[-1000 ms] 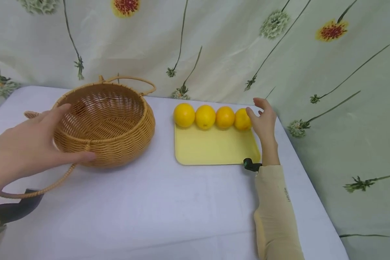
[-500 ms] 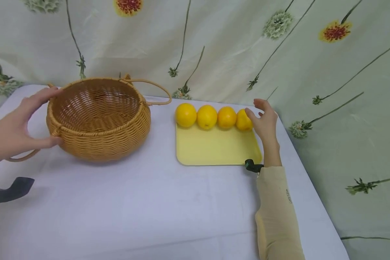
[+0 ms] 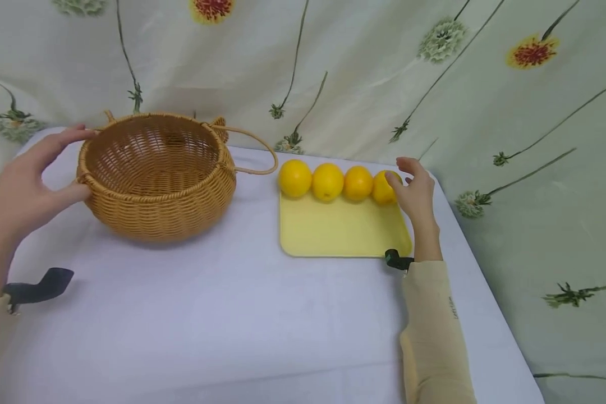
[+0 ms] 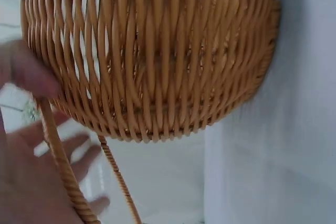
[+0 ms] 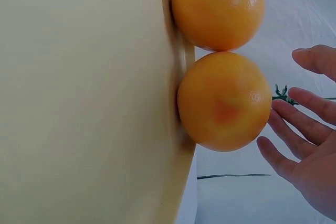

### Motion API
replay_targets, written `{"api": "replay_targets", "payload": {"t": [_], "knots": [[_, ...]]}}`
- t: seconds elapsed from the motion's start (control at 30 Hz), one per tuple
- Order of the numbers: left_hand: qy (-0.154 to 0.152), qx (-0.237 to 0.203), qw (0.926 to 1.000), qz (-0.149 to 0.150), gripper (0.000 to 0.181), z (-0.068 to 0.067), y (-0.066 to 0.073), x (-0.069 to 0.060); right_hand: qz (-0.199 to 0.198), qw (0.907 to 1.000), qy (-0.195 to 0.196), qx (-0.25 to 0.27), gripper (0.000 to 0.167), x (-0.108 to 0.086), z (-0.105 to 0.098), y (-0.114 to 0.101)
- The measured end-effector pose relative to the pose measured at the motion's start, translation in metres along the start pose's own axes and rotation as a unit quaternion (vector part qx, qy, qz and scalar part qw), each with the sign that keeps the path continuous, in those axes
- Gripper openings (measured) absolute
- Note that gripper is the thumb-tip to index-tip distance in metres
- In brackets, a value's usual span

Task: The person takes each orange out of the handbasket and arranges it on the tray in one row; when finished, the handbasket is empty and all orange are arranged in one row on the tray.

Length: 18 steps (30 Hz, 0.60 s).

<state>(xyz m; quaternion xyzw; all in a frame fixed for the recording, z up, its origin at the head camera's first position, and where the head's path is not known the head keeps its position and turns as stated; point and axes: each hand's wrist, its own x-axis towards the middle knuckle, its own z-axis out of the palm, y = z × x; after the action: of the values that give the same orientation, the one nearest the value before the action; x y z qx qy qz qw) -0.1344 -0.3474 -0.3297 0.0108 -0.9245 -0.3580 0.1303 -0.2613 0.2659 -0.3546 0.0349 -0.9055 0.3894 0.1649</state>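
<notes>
A round wicker basket (image 3: pixel 166 216) stands at the left of the white table, with nothing visible inside. My left hand (image 3: pixel 30 182) is at its left side, thumb and fingers spread apart along the rim. In the left wrist view the thumb (image 4: pixel 39 80) lies against the weave beside a looped handle (image 4: pixel 65 174), and the other fingers are blurred behind that loop. Several oranges (image 3: pixel 327 182) line the back edge of a yellow tray (image 3: pixel 340 230). My right hand (image 3: pixel 418 193) hovers by the rightmost orange (image 5: pixel 224 103), fingers relaxed and apart, holding nothing.
The basket's other handle (image 3: pixel 260 137) sticks out rightward, close to the leftmost orange. A flower-printed curtain (image 3: pixel 363 73) hangs behind and to the right of the table. A black wrist mount (image 3: pixel 42 286) sits on the left forearm, another (image 3: pixel 398 260) on the right.
The basket has turned clockwise as seen from above and shifted slightly back; its right handle now points further right. My left hand moved back along with it. The right hand has stayed in place.
</notes>
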Motion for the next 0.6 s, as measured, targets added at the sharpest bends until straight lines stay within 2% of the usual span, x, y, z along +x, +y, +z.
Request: {"api": "replay_targets", "payload": {"t": [0.13, 0.27, 0.37, 0.43, 0.53, 0.6], "knots": [[0.030, 0.043, 0.9969, -0.059, 0.066, 0.011, 0.007, 0.010, 0.011, 0.9998, -0.004, -0.013, 0.049, -0.006, -0.006, 0.003], [0.052, 0.047, 0.9948, -0.075, 0.060, 0.018, 0.008, 0.013, 0.008, 0.9999, -0.007, -0.013, 0.050, -0.007, -0.009, 0.001], [0.083, 0.045, 0.9930, -0.071, 0.058, 0.022, 0.006, 0.012, -0.007, 0.9998, -0.011, -0.016, 0.051, -0.007, -0.012, -0.004], [0.120, 0.038, 0.9902, -0.061, 0.056, 0.027, 0.006, 0.013, -0.021, 0.9991, -0.019, -0.031, 0.052, -0.012, -0.015, -0.008], [0.190, 0.019, 0.9810, -0.035, 0.052, 0.033, 0.007, 0.015, -0.044, 0.9961, -0.041, -0.064, 0.054, -0.025, -0.022, -0.010], [0.223, 0.012, 0.9746, -0.018, 0.050, 0.036, 0.007, 0.017, -0.054, 0.9935, -0.050, -0.087, 0.056, -0.035, -0.027, -0.008]]}}
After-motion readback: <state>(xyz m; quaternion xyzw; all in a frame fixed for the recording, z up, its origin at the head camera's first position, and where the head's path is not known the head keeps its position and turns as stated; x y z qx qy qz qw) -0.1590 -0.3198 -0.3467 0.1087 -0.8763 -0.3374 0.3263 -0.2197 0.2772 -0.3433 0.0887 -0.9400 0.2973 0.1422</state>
